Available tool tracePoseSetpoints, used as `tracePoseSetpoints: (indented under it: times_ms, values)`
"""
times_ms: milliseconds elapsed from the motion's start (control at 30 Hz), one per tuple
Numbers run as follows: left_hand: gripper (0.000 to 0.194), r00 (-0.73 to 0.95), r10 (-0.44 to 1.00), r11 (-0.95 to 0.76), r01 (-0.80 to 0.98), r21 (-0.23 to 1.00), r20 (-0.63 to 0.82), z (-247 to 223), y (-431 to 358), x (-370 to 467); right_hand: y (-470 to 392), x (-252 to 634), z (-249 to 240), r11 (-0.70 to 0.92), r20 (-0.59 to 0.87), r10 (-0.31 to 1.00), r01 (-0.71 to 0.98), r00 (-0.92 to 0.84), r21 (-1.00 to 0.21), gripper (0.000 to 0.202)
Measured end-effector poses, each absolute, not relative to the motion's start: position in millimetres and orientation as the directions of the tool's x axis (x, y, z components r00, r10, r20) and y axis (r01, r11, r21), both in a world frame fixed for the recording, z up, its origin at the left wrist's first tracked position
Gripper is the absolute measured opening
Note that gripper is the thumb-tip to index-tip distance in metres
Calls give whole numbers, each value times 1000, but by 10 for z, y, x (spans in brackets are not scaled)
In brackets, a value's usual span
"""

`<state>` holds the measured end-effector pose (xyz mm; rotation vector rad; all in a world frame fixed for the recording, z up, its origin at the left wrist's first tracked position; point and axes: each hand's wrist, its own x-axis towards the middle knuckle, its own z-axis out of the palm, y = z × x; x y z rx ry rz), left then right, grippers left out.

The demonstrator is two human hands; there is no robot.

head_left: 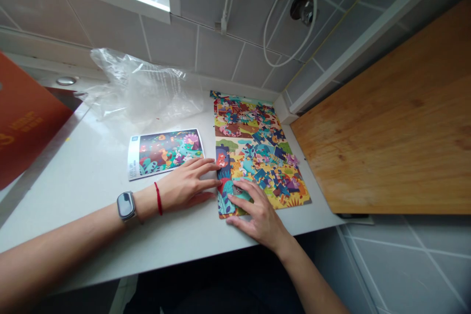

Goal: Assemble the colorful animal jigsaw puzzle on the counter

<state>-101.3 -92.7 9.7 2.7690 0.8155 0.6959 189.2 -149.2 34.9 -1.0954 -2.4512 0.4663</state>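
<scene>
A colourful jigsaw puzzle board (230, 144) lies flat on the white table, with loose jigsaw pieces (281, 181) strewn and overlapping on it. My left hand (189, 181) lies flat with fingers stretched, its fingertips at the board's left edge beside joined dark-blue and red pieces. Over the lower left corner, my right hand (259, 213) has its fingers spread and bent, fingertips touching a teal patch of pieces. No piece is visibly gripped in either hand. A picture sheet (169, 149) with a printed animal scene lies left of the board, partly behind my left hand.
A crumpled clear plastic bag (143, 91) lies behind the picture sheet, near the tiled wall. An orange box or panel (27, 117) stands at the far left. A wooden board (397, 117) rises along the right. A white cable (265, 34) hangs above the table (176, 240).
</scene>
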Motion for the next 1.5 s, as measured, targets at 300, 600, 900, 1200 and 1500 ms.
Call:
tracePoseSetpoints:
  times_ms: [300,600,900,1200,1500]
  values:
    - [29,763,517,-854,426,299,388,123,-945,-1013,-1502,1915,327,699,331,708,552,-623,-455,29]
    - [26,748,525,-850,437,295,406,177,-1008,-946,-1520,1894,296,727,389,687,560,-614,-399,24]
    - [16,774,434,-901,353,253,461,227,-1401,-690,-1514,1912,248,744,399,668,554,-628,-374,24]
    - [15,761,462,-886,377,269,456,218,-1452,-682,-1507,1917,253,750,404,662,556,-632,-359,22]
    - [18,779,460,-885,368,284,426,220,-1419,-679,-1522,1913,254,724,389,689,574,-611,-382,25]
